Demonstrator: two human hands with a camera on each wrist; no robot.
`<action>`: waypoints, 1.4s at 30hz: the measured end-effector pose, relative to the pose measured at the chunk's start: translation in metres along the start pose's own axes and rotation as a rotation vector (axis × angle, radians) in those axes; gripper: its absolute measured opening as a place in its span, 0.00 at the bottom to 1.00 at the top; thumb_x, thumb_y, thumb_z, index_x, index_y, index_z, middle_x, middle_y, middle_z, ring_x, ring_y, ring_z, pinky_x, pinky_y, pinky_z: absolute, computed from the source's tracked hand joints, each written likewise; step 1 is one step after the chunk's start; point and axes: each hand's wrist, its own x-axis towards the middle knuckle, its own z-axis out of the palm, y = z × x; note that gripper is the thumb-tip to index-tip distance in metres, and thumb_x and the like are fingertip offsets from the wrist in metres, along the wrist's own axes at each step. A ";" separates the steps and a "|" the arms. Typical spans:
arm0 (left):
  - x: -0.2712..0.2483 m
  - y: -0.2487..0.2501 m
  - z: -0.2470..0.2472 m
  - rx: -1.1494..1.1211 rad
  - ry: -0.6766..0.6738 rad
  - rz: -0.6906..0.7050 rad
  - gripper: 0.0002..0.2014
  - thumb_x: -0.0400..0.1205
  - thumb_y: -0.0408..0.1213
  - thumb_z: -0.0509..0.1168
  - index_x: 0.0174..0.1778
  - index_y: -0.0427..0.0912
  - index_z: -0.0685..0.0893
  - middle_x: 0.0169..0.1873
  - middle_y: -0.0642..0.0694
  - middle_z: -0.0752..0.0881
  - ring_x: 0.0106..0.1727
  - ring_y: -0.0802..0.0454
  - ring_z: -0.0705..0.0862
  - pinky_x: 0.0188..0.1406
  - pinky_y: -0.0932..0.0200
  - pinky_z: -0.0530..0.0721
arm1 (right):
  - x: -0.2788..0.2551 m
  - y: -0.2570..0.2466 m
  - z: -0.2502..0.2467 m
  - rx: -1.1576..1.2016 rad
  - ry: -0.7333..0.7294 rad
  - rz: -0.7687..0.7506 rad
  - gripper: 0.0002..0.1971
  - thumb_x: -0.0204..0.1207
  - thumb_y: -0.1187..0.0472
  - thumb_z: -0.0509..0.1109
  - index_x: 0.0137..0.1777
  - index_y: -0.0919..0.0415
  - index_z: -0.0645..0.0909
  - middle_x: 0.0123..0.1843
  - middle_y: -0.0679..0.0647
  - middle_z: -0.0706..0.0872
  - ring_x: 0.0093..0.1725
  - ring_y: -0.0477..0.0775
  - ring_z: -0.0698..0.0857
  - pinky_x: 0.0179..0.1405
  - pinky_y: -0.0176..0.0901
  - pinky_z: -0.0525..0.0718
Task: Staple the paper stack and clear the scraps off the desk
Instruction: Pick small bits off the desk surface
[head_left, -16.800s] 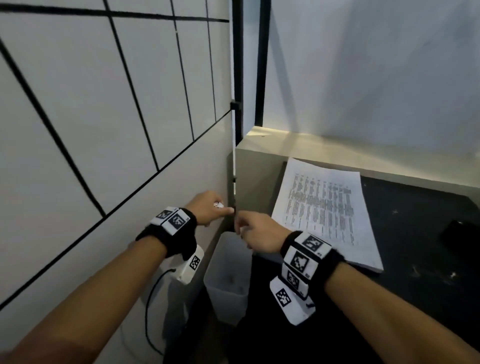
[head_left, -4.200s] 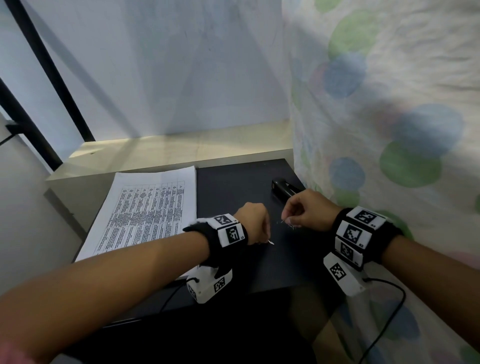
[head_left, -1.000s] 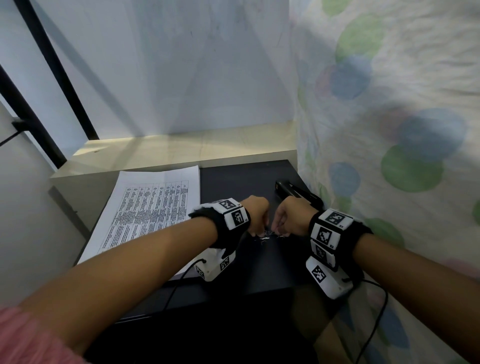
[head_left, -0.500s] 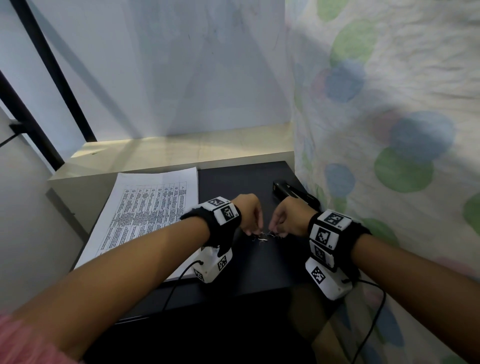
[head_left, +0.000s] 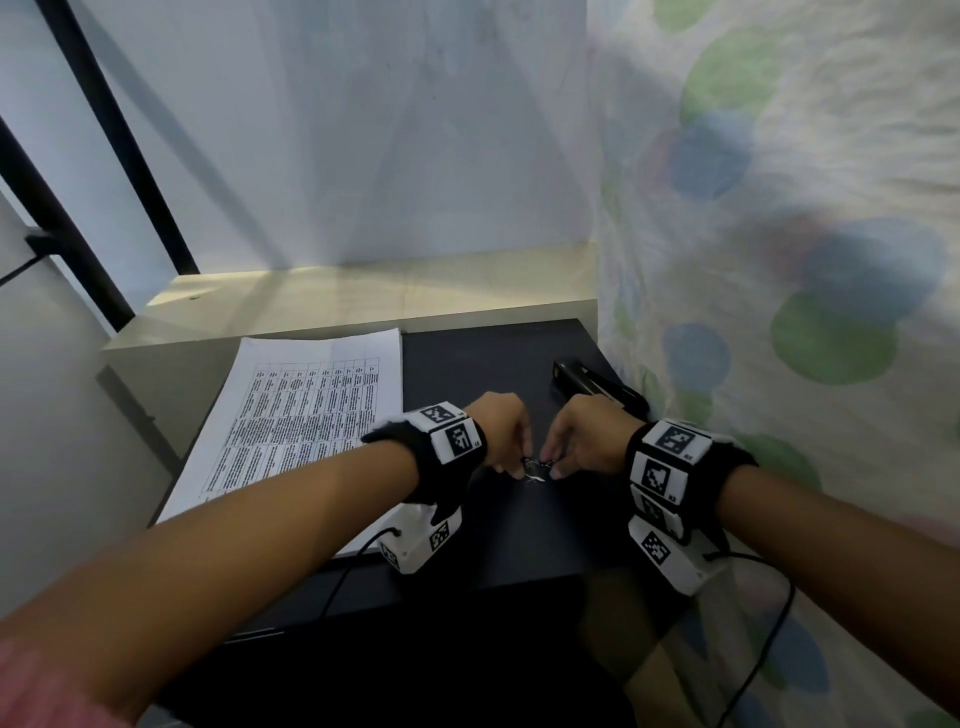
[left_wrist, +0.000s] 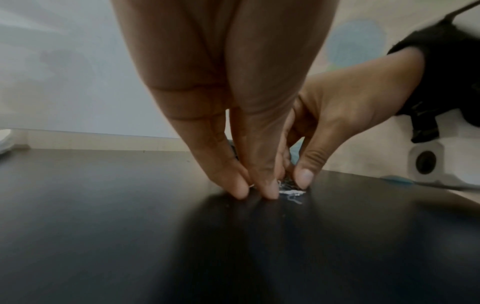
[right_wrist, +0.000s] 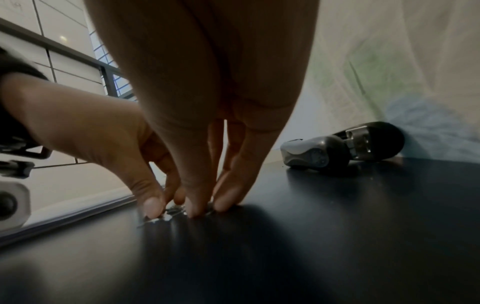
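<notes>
Desk (head_left: 498, 525): dark tabletop, taking up the middle of the head view, with a pale ledge behind it.
Dotted cloth (head_left: 810, 218): hangs down the right side, green and blue spots, right against the desk edge.
Paper stack (head_left: 306, 410): lies flat on the left half of the desk, printed table face up, its near right corner under the left wrist camera.
Stapler (head_left: 592, 385): black and grey, lying on the desk at the far right, just beside the cloth, a little behind the right hand and apart from it.
Left hand (head_left: 498, 431): down on the desk, fingers pointing straight down, tips bunched together and touching the surface at the scraps; whether they actually hold a piece, I cannot tell.
Right hand (head_left: 582, 436): mirrors it from the other side, fingertips (right_wrist: 193, 209) on the desk, thumb and fingers drawn in around the little pile; a true grip cannot be made out here either.
Scraps (head_left: 535, 470): a tiny heap of pale bits and bent wire on the dark desk, right between the two sets of fingertips, near mid-desk.
</notes>
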 end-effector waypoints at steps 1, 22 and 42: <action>0.001 0.001 0.000 -0.010 -0.003 -0.003 0.12 0.71 0.29 0.75 0.51 0.37 0.88 0.49 0.37 0.92 0.27 0.57 0.81 0.52 0.56 0.87 | 0.002 0.000 0.000 0.008 0.003 0.002 0.11 0.65 0.64 0.80 0.49 0.61 0.90 0.47 0.57 0.92 0.29 0.34 0.79 0.23 0.12 0.72; -0.001 0.025 -0.001 0.365 -0.103 0.006 0.11 0.81 0.33 0.65 0.55 0.31 0.86 0.32 0.41 0.85 0.60 0.42 0.87 0.51 0.55 0.81 | 0.003 -0.008 0.012 -0.163 -0.014 -0.040 0.11 0.76 0.69 0.64 0.51 0.64 0.87 0.55 0.58 0.90 0.57 0.57 0.87 0.44 0.33 0.78; -0.007 -0.006 -0.013 0.170 0.005 0.005 0.16 0.83 0.37 0.59 0.55 0.28 0.85 0.49 0.35 0.86 0.50 0.41 0.84 0.59 0.50 0.82 | -0.007 0.010 -0.010 0.184 0.075 -0.025 0.10 0.78 0.67 0.65 0.36 0.57 0.78 0.29 0.51 0.80 0.24 0.41 0.78 0.24 0.21 0.77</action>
